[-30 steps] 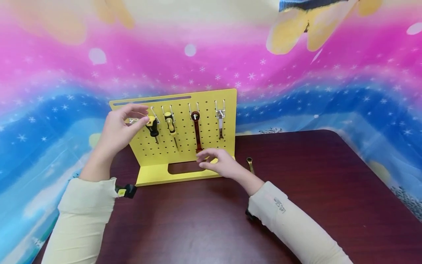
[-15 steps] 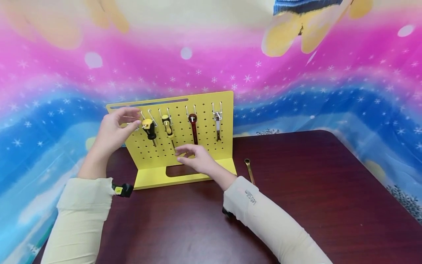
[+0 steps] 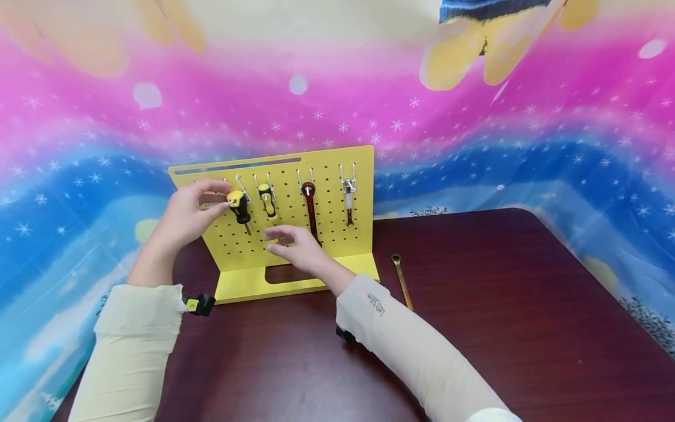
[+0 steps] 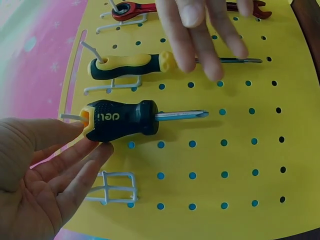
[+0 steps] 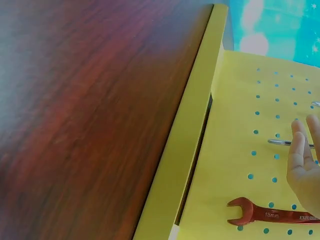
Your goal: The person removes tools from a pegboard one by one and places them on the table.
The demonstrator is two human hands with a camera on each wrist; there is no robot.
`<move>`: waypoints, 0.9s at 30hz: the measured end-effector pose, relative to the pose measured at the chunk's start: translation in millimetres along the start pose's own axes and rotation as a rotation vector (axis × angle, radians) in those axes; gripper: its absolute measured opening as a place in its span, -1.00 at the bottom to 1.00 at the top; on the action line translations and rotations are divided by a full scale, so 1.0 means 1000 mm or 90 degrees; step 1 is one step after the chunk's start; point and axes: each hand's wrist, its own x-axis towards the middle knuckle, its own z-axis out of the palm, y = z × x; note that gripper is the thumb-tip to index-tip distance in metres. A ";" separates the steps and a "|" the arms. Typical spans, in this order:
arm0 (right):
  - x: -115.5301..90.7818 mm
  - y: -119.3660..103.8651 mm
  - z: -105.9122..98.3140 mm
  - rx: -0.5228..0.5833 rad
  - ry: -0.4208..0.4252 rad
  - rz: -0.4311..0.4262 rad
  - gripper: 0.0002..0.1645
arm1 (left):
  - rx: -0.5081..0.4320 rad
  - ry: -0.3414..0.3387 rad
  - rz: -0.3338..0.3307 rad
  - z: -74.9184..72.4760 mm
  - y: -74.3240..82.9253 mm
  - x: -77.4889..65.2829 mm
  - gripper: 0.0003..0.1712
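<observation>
A short black and yellow screwdriver (image 3: 241,210) hangs tip down from a hook at the left of the yellow pegboard (image 3: 364,234). My left hand (image 3: 187,214) pinches its yellow end, thumb on one side and fingertips on the other, as the left wrist view shows. Beside it hangs a slimmer yellow and black screwdriver (image 4: 130,65). In front of that one's shaft is my right hand (image 3: 297,249), fingers loosely bent and holding nothing. A red combination wrench (image 5: 280,215) hangs just to the right of this hand.
A small wrench with a white-wrapped handle (image 3: 349,202) hangs near the board's right edge. On the dark wooden table (image 3: 474,293) lies a gold-coloured wrench (image 3: 402,281), right of the board. A patterned cloth (image 3: 211,99) forms the backdrop.
My right hand has moved left, from below the red wrench to the slimmer screwdriver's shaft. My left fingers came slightly away from the short screwdriver, then closed back onto its end.
</observation>
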 end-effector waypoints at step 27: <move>0.015 -0.006 0.017 0.129 -0.014 0.009 -0.48 | 0.052 0.023 0.033 0.005 0.000 0.004 -0.58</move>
